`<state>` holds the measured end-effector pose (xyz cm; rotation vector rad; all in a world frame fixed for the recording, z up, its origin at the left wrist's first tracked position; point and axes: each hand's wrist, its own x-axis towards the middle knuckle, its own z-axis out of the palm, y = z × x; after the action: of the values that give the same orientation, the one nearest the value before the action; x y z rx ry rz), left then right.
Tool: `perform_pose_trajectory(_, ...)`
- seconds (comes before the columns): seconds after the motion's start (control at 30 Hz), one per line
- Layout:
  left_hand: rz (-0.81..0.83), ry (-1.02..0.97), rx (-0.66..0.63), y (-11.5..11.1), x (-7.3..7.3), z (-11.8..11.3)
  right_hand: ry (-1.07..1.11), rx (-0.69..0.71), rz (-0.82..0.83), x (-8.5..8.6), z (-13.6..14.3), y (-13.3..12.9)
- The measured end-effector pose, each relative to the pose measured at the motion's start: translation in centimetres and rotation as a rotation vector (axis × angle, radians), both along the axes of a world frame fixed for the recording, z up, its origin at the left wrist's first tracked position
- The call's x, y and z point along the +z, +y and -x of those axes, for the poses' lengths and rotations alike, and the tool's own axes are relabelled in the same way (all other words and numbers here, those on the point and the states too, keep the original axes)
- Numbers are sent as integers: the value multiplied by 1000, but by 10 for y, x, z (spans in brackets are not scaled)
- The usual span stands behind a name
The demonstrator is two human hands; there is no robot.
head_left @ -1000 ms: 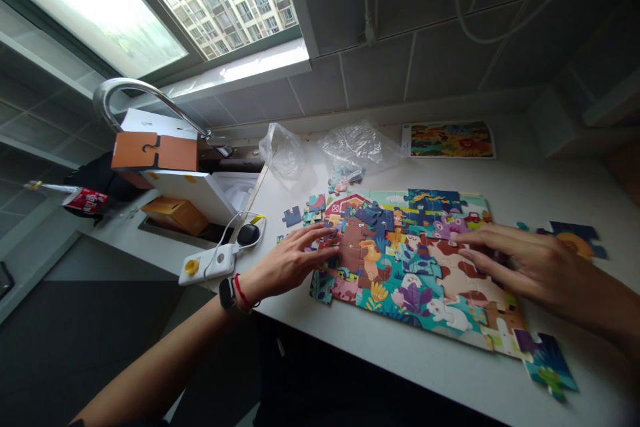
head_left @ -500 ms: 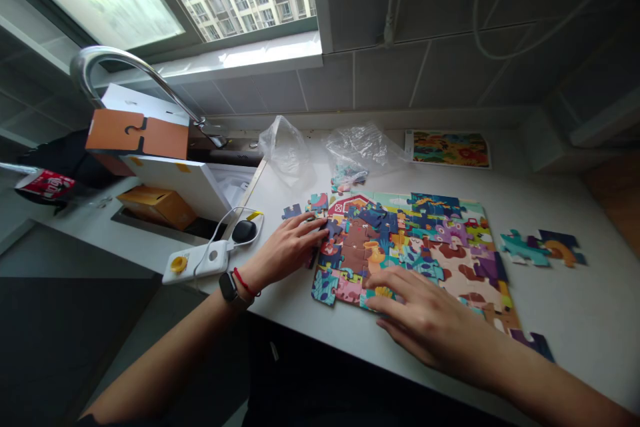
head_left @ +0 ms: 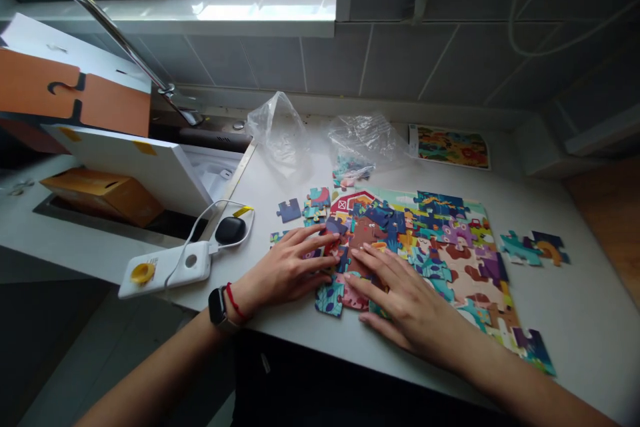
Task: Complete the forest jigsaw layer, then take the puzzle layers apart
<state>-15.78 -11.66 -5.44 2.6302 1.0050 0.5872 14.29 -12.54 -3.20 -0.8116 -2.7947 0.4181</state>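
A colourful jigsaw puzzle (head_left: 475, 277) of farm animals lies on the white counter (head_left: 590, 307), with some loose pieces resting on top of it. My left hand (head_left: 295, 263) lies over its left edge, fingers stretched out and touching pieces there. My right hand (head_left: 400, 290) rests on the lower left part, fingers spread, covering some of the picture. By the left hand are a dark blue puzzle piece (head_left: 289, 210) and several coloured ones. A leaf-patterned piece (head_left: 329, 300) sits at the puzzle's lower left corner. Two joined pieces (head_left: 535, 248) lie to the right.
Behind the puzzle are two clear plastic bags (head_left: 283, 137) and a picture card (head_left: 450, 145). A white power strip (head_left: 170, 267) with a black plug (head_left: 230, 231) lies left. Boxes (head_left: 107, 197) stand in the sink under the tap (head_left: 115, 27).
The view has tilted down and come closer. My right hand has moved left and up over the puzzle, nearer my left hand. The left fingers now reach further onto the puzzle's left edge.
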Motion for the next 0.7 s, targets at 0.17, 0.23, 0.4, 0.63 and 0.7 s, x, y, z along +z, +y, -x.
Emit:
perform_pose_trajectory(0.17, 43, -7, -7, -3, -6, 4, -23, 36, 37, 1, 8, -13)
perform_pose_trajectory(0.23, 42, -9, -7, -3, -7, 4, -28, 47, 62, 3, 10, -15)
perform_pose_trajectory(0.4, 14, -24, -1, -3, -7, 4, -26, 54, 93, 5, 8, -12)
perform_pose_trajectory(0.63, 44, -33, 34, -3, -8, 1, -50, 4, 70, -4, 9, -7)
perform_pose_trajectory(0.7, 61, -29, 66, -3, -9, 0, -37, -1, 69, -5, 9, -7)
